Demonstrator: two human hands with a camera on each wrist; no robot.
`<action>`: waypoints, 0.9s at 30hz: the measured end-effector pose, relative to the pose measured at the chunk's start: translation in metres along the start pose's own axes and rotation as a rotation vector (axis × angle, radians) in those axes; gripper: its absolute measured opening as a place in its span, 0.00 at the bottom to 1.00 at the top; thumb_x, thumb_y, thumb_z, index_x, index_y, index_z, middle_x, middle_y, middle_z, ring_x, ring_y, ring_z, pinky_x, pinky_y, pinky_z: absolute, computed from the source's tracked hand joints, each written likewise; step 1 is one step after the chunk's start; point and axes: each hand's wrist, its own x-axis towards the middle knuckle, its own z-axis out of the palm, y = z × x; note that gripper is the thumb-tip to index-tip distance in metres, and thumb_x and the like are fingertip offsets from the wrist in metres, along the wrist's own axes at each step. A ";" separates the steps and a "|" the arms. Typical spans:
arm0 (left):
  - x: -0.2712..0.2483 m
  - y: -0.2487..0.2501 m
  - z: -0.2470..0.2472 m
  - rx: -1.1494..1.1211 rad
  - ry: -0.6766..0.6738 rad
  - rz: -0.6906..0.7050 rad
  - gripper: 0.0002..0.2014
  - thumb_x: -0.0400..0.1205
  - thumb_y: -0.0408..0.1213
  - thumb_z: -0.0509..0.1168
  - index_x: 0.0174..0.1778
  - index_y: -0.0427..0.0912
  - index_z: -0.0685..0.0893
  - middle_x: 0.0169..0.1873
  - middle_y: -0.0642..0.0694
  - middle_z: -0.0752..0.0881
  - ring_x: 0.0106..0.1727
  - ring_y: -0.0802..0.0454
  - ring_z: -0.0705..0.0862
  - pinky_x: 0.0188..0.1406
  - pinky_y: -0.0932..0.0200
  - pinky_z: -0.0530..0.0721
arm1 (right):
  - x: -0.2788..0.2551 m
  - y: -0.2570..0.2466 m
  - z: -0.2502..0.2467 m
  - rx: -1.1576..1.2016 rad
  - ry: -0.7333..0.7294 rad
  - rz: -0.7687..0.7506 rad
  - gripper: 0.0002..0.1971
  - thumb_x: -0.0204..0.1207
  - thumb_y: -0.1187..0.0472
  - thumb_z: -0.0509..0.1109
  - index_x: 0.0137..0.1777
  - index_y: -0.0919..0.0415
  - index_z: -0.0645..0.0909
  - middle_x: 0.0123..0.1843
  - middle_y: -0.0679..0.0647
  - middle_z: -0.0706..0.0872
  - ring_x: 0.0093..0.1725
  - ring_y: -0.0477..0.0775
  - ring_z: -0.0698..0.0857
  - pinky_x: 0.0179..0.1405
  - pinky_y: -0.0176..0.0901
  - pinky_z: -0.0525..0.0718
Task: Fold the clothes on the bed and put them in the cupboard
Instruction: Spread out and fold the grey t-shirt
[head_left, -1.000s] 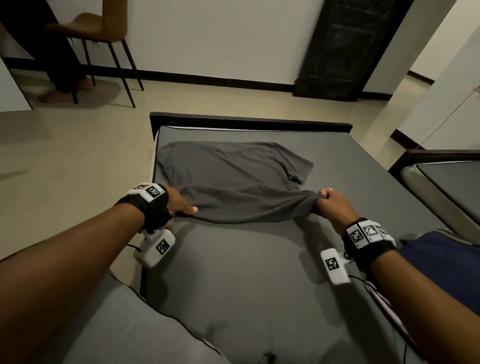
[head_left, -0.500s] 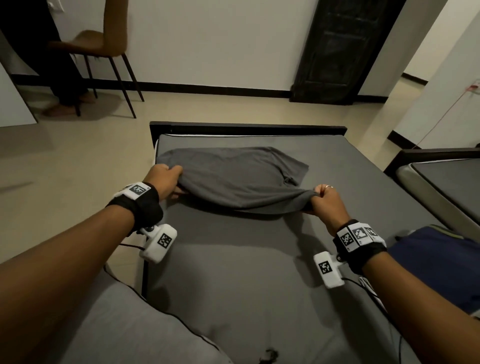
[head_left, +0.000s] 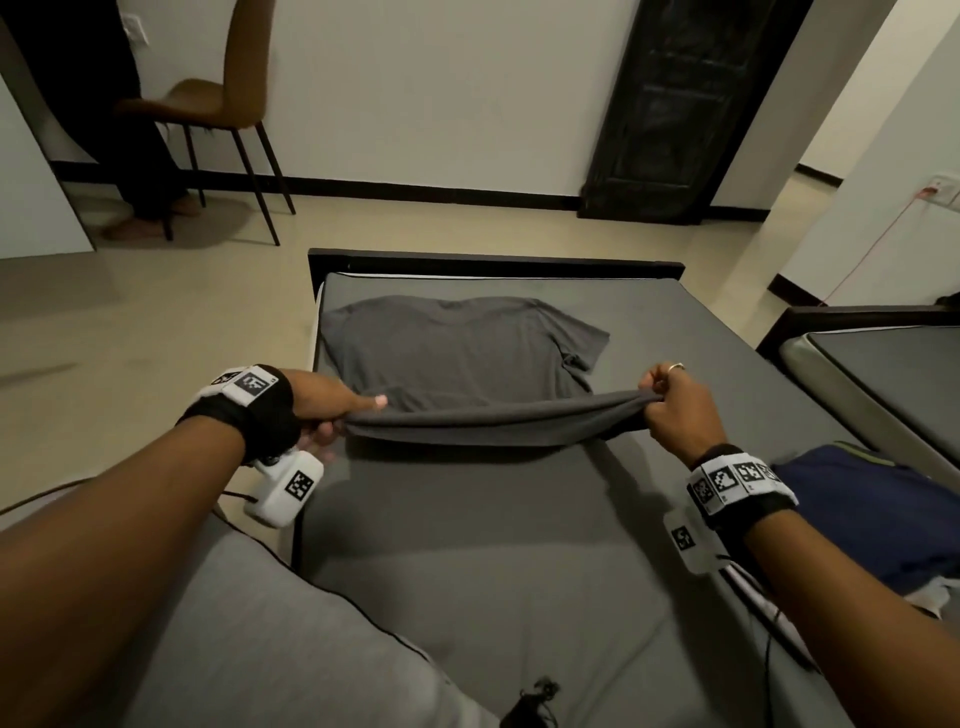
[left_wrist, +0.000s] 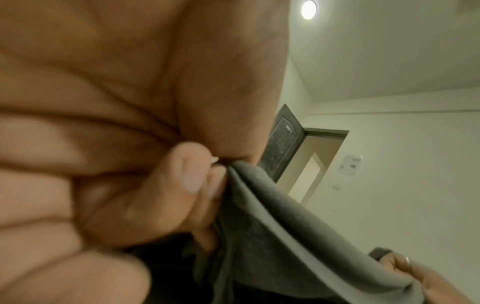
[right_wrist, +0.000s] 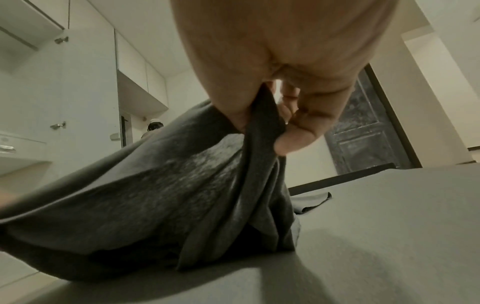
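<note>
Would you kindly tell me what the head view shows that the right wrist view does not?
Only the head view shows the left hand, the brown chair and navy clothes. Only the right wrist view shows white cupboard doors with handles. Both show the right hand pinching the grey T-shirt, the bed and a dark door.

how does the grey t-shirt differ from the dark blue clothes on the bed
The grey t-shirt is spread across the far end of the bed; the dark blue clothes lie bunched at its right edge. The left hand and right hand pinch the t-shirt's near edge, lifted clear of the bed; nothing holds the blue clothes. Both are still on the bed.
</note>
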 end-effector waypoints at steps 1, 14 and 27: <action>-0.006 0.005 0.002 -0.058 0.006 0.083 0.20 0.83 0.56 0.67 0.44 0.40 0.77 0.17 0.49 0.67 0.17 0.54 0.67 0.21 0.61 0.78 | 0.000 0.001 0.000 0.074 0.009 0.017 0.14 0.72 0.78 0.62 0.43 0.57 0.78 0.39 0.59 0.85 0.36 0.61 0.85 0.33 0.51 0.87; -0.027 0.014 -0.005 -0.360 -0.216 0.033 0.30 0.81 0.60 0.63 0.20 0.46 0.64 0.14 0.52 0.60 0.12 0.60 0.56 0.15 0.71 0.58 | 0.014 0.006 -0.023 0.299 -0.288 0.432 0.16 0.69 0.76 0.57 0.48 0.64 0.84 0.37 0.63 0.79 0.28 0.57 0.74 0.20 0.37 0.74; 0.002 0.000 0.043 0.942 0.145 0.146 0.29 0.72 0.67 0.72 0.38 0.40 0.81 0.33 0.43 0.85 0.34 0.47 0.84 0.33 0.64 0.82 | -0.038 0.037 0.006 -0.474 -0.298 -0.019 0.19 0.73 0.70 0.72 0.60 0.49 0.81 0.59 0.50 0.73 0.60 0.57 0.76 0.55 0.47 0.79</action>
